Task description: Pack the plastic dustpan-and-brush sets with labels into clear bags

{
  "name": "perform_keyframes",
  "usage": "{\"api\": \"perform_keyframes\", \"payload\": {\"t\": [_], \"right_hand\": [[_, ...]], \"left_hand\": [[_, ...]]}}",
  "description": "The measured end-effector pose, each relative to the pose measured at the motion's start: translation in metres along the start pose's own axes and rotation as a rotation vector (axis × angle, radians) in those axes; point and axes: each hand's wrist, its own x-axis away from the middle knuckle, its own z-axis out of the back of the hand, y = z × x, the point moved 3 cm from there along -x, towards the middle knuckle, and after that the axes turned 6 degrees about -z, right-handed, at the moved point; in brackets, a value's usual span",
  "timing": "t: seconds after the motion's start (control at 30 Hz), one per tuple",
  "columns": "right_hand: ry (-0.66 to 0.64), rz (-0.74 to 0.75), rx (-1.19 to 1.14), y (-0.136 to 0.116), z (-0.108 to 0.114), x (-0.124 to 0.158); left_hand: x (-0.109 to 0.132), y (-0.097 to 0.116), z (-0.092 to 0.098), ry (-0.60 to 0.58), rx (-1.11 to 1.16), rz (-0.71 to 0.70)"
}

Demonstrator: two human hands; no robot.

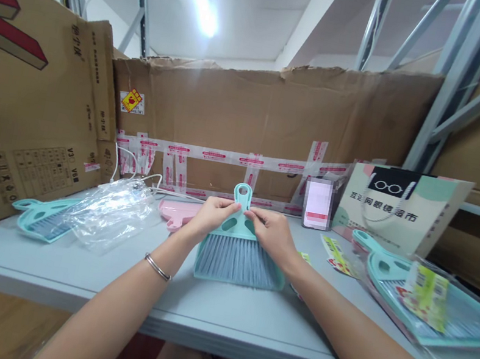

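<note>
A mint-green hand brush [235, 259] with grey-blue bristles is held upright over the table's middle, bristles down. Behind its bristles shows the rim of a matching dustpan [200, 273], so the two appear nested. My left hand [216, 215] pinches the left side of the handle just below its hanging loop. On the opposite side of the same handle, my right hand [271, 231] pinches with thumb and fingers. A pink dustpan [176, 211] lies behind my left hand, partly hidden by it.
At left, crumpled clear plastic bags [111, 212] partly cover another mint brush set [44, 219]. To the right lie packaged sets [445, 302] and a yellow-green label card [338, 257]. A phone [318, 202] and a paper bag [397, 207] stand before the cardboard wall [242, 112].
</note>
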Motion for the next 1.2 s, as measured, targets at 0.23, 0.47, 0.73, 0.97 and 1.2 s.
{"api": "perform_keyframes", "payload": {"t": [0.23,0.47,0.73,0.97,1.2], "right_hand": [[0.012,-0.016,-0.024,0.0,0.002,0.001],[-0.06,-0.157,-0.183,0.031,0.023,-0.017],[-0.543,-0.428,0.357,0.126,0.07,-0.018],[-0.738,-0.496,0.516,0.132,0.065,-0.008],[-0.787,-0.525,0.526,0.128,0.063,-0.008]], "left_hand": [[0.001,-0.001,0.001,-0.086,-0.029,-0.04],[0.006,-0.006,0.01,-0.308,-0.095,-0.028],[-0.006,-0.025,0.031,-0.06,-0.084,0.005],[-0.008,-0.03,0.029,-0.084,-0.066,-0.006],[-0.007,-0.031,0.029,-0.099,-0.078,-0.002]]}}
